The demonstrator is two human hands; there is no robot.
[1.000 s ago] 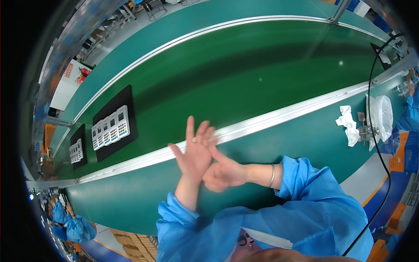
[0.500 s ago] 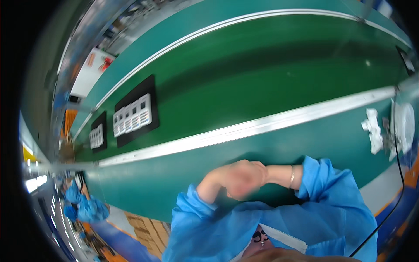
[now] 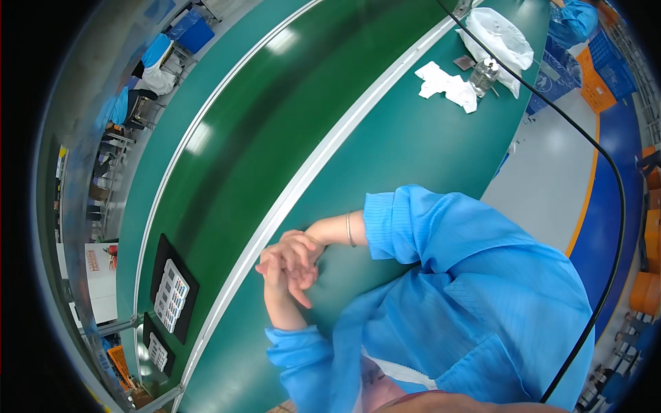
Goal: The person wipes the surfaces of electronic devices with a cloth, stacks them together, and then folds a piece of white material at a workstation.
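Your left hand and right hand are pressed together, fingers overlapping, directly above the near green bench strip. Neither hand holds any object; the right wrist carries a thin metal bangle. Both blue sleeves are pulled down to the wrists.

For the rubbing motion now in hand, keep the palms flat against each other and keep the elbows in, so the sleeves stay off the bench surface.

Edges: the pale metal rail runs just beyond your fingertips and separates the bench strip from the darker green conveyor belt. Keep the fingers on your side of this rail.

Open room: the bench strip is bare around your hands. Two black trays of pale parts lie on the belt to your left, well apart from the hands. White cloths, a small glass jar and a white bag sit far to your right. A black cable hangs along your right side; I judge it the nearest snag hazard for the right elbow.
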